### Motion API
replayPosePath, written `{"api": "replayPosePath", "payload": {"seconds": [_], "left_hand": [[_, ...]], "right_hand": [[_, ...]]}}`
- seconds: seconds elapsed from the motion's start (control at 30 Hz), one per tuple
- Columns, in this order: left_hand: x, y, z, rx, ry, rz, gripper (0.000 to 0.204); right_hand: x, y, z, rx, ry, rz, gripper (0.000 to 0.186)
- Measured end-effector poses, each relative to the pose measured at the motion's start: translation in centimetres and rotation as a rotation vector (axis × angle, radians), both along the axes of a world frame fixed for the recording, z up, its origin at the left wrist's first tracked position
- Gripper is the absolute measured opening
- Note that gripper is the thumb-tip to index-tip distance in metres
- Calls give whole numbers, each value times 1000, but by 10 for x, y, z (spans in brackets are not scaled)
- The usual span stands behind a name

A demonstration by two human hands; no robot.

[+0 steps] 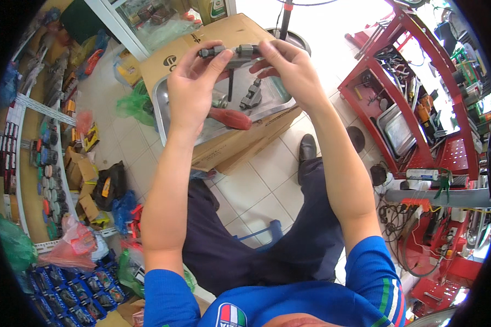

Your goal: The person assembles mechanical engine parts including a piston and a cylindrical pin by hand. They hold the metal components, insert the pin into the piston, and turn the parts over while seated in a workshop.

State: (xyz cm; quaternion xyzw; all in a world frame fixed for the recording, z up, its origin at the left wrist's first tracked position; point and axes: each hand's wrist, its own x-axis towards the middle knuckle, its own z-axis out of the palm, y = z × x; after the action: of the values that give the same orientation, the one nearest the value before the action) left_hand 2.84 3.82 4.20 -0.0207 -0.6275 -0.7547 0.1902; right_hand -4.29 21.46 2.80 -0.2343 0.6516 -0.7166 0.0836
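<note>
Over a metal tray (161, 103), both my hands are raised close together. My left hand (193, 84) pinches one side of a dark grey metal fitting (244, 53) with hex-shaped ends, and my right hand (297, 71) grips its other end between thumb and fingers. Fingers partly cover it, so I cannot tell whether it is one piece or two. A thin black rod (231, 84) points down just below it. In the tray lies a similar metal fitting (251, 97). A red-handled tool (230, 117) rests near the tray's front rim, below my left hand.
The tray stands on a cardboard box (223, 150) in front of my legs. To the right is a red tool cart (409, 92) holding many tools. Shelves (52, 174) with packaged goods line the left. A blue plastic stool edge (273, 233) shows between my legs.
</note>
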Motion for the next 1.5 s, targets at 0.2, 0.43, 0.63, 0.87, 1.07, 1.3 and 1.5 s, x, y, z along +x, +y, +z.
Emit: {"api": "replayPosePath", "payload": {"seconds": [0.2, 0.43, 0.63, 0.87, 1.07, 1.3, 1.5], "left_hand": [[-1, 1, -1, -3, -4, -4, 30], [-1, 4, -1, 14, -26, 2, 31], [-2, 2, -1, 37, -29, -9, 29], [-3, 3, -2, 38, 3, -7, 27], [0, 3, 0, 27, -19, -12, 30], [0, 2, 0, 26, -21, 12, 30], [0, 1, 0, 14, -22, 10, 30]], "right_hand": [[0, 0, -1, -53, 34, 5, 40], [-2, 1, -1, 7, 56, -15, 44], [3, 0, 2, -71, 69, -26, 42], [2, 2, 2, -49, 100, 1, 45], [1, 0, 1, -33, 70, -1, 45], [1, 2, 2, -4, 110, 47, 41], [2, -1, 2, -45, 81, 19, 39]]}}
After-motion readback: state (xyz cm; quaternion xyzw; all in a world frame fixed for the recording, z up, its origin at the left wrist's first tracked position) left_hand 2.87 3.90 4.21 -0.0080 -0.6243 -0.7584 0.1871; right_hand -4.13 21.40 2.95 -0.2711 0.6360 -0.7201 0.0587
